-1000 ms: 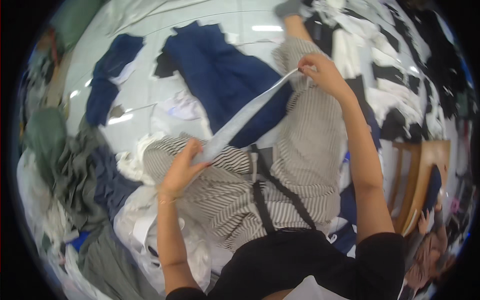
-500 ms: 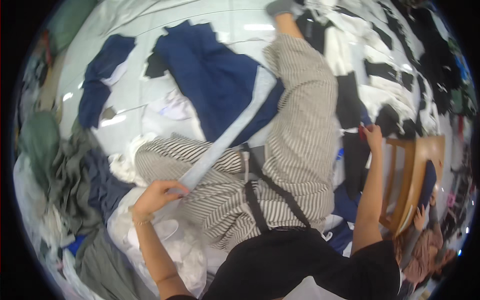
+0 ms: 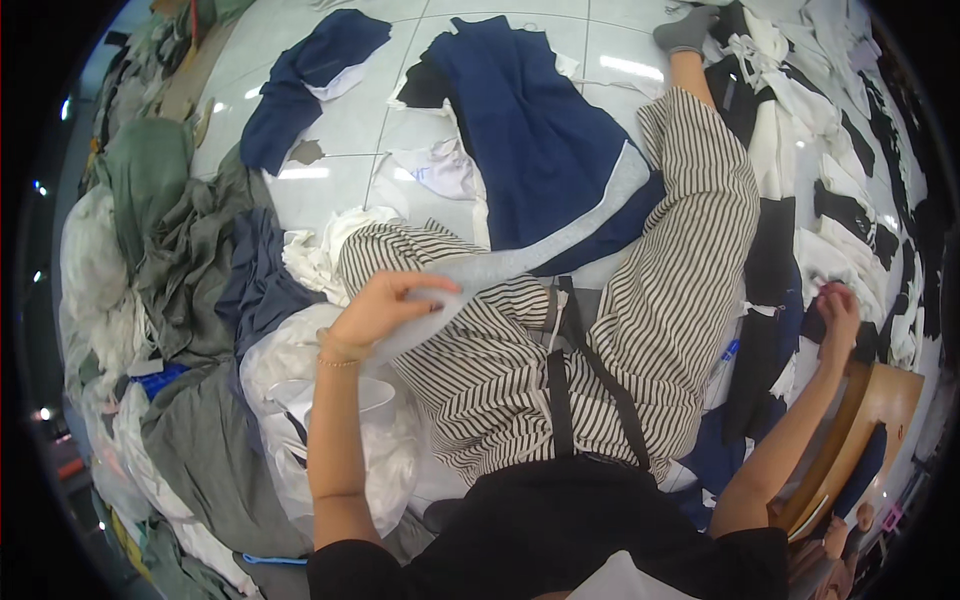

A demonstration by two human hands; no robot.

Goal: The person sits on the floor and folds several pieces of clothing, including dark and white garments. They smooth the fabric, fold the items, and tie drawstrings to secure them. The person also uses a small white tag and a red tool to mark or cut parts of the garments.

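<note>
My left hand [image 3: 385,312] pinches a long pale grey strip of fabric [image 3: 520,258] above my striped trouser leg. The strip runs up to the right and lies over a navy cloth piece [image 3: 530,130] on the floor. Stretched out to the right, my right hand [image 3: 838,308] has its fingers drawn together near white and black cloth pieces [image 3: 835,255]. Something small and reddish shows at its fingertips, too blurred to name. A black strap [image 3: 595,375] lies across my lap.
Another navy piece [image 3: 275,125] and a white scrap [image 3: 430,168] lie on the tiles. Grey-green cloth heaps [image 3: 205,440] and a clear plastic bag [image 3: 375,460] line my left. A wooden bench [image 3: 895,410] stands at right, with another person partly visible near it.
The view has turned, shifting the scene rightward. My left hand has raised its end of the grey strip, which now bends. My right hand has moved from dark pieces toward white ones.
</note>
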